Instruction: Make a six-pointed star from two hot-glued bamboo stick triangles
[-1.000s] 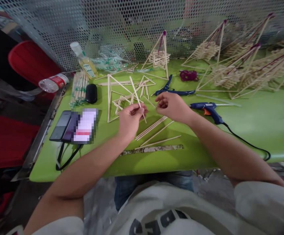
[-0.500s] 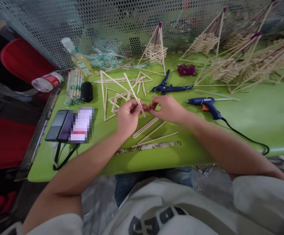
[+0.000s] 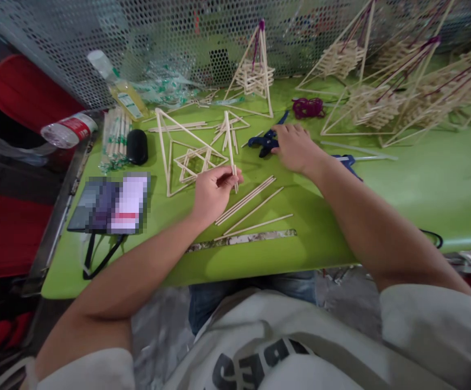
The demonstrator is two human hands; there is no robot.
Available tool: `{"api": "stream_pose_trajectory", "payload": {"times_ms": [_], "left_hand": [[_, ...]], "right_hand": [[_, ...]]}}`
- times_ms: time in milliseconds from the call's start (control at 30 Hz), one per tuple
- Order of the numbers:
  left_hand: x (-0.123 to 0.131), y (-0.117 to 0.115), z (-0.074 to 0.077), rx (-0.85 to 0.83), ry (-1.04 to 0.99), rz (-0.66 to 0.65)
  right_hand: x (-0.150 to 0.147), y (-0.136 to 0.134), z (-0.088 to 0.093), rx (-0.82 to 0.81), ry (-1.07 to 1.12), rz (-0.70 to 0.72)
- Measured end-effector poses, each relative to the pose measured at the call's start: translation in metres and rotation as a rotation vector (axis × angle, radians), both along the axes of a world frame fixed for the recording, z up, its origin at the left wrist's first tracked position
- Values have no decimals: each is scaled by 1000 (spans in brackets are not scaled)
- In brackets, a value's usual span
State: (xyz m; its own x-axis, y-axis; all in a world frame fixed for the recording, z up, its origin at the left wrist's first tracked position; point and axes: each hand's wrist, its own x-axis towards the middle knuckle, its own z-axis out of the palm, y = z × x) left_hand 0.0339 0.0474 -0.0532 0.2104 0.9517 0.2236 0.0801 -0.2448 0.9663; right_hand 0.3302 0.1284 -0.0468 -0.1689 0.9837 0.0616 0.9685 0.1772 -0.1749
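My left hand pinches wooden sticks between thumb and fingers. One long stick stands up out of the grip and a shorter piece lies against it. My right hand is closed over one handle of the blue cutter, hiding that handle; the jaws and the other handle show. Left of my left hand lies a triangular stick frame with a smaller star-shaped stick piece at it. Several loose sticks lie in front of my hands, just behind a worn metal ruler.
A blue glue gun lies partly behind my right forearm. Purple yarn and finished stick pyramids stand at the back. On the left are a phone, a black case, bundled sticks and a bottle.
My right hand has left my left hand's side and moved back and right onto the blue cutter. The stick in my left hand has swung more upright.
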Motion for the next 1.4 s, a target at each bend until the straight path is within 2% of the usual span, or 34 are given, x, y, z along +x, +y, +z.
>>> {"api": "stream_pose_trajectory", "payload": {"times_ms": [233, 400, 500, 600, 733, 933, 1033, 1100, 1167, 1300, 1400], "left_hand": [[1, -7, 9, 26, 119, -39], [0, -3, 4, 26, 108, -23], [0, 0, 0, 7, 86, -21], [-1, 1, 0, 2, 91, -5], [-1, 1, 5, -18, 103, 8], [1, -1, 11, -16, 136, 17], [2, -2, 12, -7, 141, 18], [2, -3, 11, -2, 135, 17], [2, -2, 10, 6, 139, 20], [1, -1, 7, 58, 135, 15], [2, 1, 4, 91, 128, 10]], "right_hand": [[1, -8, 7, -70, 7, 76], [-6, -5, 19, 36, 18, 36], [-6, -10, 30, 126, 169, 10], [-6, -21, 39, 178, 413, -7], [-6, -35, 48, 132, 777, 106], [-5, -47, 65, 37, 841, 237], [-7, -53, 69, -32, 964, 240], [-12, -56, 69, -47, 1002, 195], [-21, -56, 64, 21, 961, 118], [-41, -46, 45, 116, 999, -67], [-47, -36, 29, 74, 1115, -72]]}}
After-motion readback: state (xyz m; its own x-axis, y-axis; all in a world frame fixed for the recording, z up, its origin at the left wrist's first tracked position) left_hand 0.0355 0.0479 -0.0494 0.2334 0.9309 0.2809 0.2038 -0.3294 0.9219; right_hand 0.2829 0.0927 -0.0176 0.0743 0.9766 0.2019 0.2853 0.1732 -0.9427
